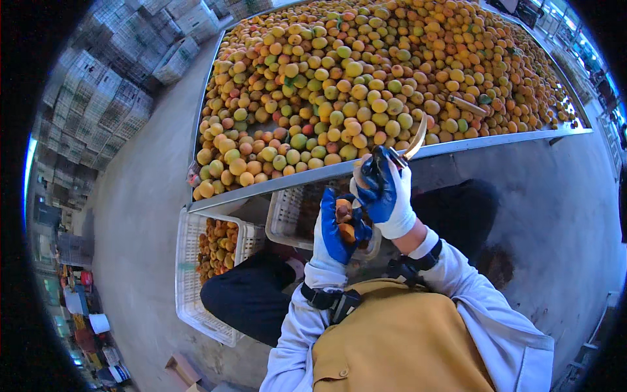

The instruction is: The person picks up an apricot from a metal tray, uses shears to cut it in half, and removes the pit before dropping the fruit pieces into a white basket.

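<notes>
My left hand (336,228), in a white glove with a blue coated palm, is closed around a cut-open apricot (344,210). Its orange-brown inside shows between the fingers. Just to the right and a little higher, my right hand (385,196) in a matching glove grips a curved knife (418,138). The blade points up and away, over the table's near edge. The knife's handle is mostly hidden by the fingers. Beyond both hands, a metal-rimmed table (281,179) carries a broad heap of whole apricots (366,91), yellow, orange, green and reddish.
A white plastic crate (189,287) with apricot pieces (219,245) stands beside my left leg. Another white crate (277,219) sits under the table edge, below my hands. A wooden stick-like piece (467,106) lies on the heap. Stacked crates (98,91) line the far left.
</notes>
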{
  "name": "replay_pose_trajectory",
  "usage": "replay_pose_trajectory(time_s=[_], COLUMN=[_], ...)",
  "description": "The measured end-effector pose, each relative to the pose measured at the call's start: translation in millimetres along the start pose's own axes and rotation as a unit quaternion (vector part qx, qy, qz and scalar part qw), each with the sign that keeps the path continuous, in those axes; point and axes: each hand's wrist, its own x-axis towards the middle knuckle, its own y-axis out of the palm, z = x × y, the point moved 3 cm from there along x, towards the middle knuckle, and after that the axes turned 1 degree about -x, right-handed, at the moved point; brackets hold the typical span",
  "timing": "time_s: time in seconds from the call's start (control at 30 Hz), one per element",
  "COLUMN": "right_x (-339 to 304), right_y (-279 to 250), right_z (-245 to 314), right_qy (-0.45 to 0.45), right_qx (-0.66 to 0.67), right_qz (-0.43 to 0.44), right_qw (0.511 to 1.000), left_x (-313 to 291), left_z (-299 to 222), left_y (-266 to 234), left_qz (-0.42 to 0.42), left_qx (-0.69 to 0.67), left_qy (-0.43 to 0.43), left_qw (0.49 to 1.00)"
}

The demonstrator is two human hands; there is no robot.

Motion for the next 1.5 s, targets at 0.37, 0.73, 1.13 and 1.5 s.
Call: replay_pose_trajectory(time_s=[0.37, 0.73, 1.13, 1.5], right_x=[-20.7, 2.4, 3.9, -22.0], right_y=[-26.6, -21.5, -16.5, 2.1], right_z=[-15.3, -7.4, -10.9, -12.6], right_qy=[-0.185, 0.050, 0.124, -0.140], right_qx=[-0.188, 0.099, 0.099, -0.640], right_qz=[-0.061, -0.032, 0.078, 0.118], right_qw=[0.963, 0.993, 0.984, 0.746], left_x=[1.8, -2.0, 3.7, -5.2], left_z=[12.9, 14.4, -11.2, -46.8], left_y=[11.7, 24.5, 24.9, 25.6], left_qz=[-0.057, -0.149, -0.103, -0.065], left_qx=[0.076, 0.195, 0.339, 0.543], left_qy=[0.076, 0.188, 0.242, 0.370], left_qw=[0.993, 0.951, 0.903, 0.751])
